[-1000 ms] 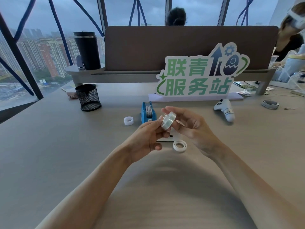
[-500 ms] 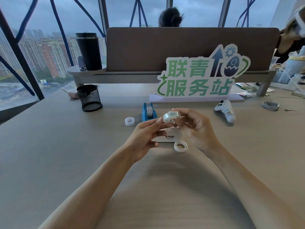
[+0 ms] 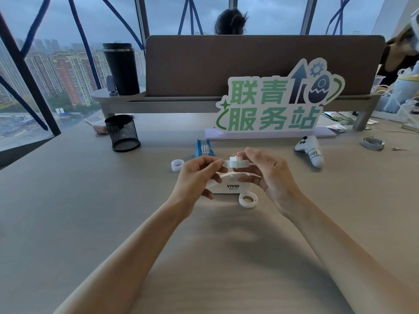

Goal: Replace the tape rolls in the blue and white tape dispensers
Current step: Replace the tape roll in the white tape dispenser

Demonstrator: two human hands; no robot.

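Between both hands I hold a clear tape roll (image 3: 237,163) lying flat, with a white hub piece sticking up from its middle. My left hand (image 3: 199,175) pinches its left rim; my right hand (image 3: 269,171) cups its right side. Just below them stands the white tape dispenser (image 3: 231,186) marked VIVID, partly hidden by my fingers. Behind my left hand the blue tape dispenser (image 3: 203,150) stands upright with a roll inside. A white ring (image 3: 248,200) lies in front of the white dispenser, and a small white core (image 3: 177,165) lies left of the blue one.
A black mesh pen cup (image 3: 123,133) stands at the back left and a black tumbler (image 3: 121,68) on the shelf above. A green-lettered sign (image 3: 274,103) stands behind the dispensers. A white game controller (image 3: 311,150) lies at the right. Two people sit beyond the divider.
The tape roll has turned from standing on edge to lying flat between my fingers, and a white hub now shows in its middle. Both hands have stayed above the white dispenser.
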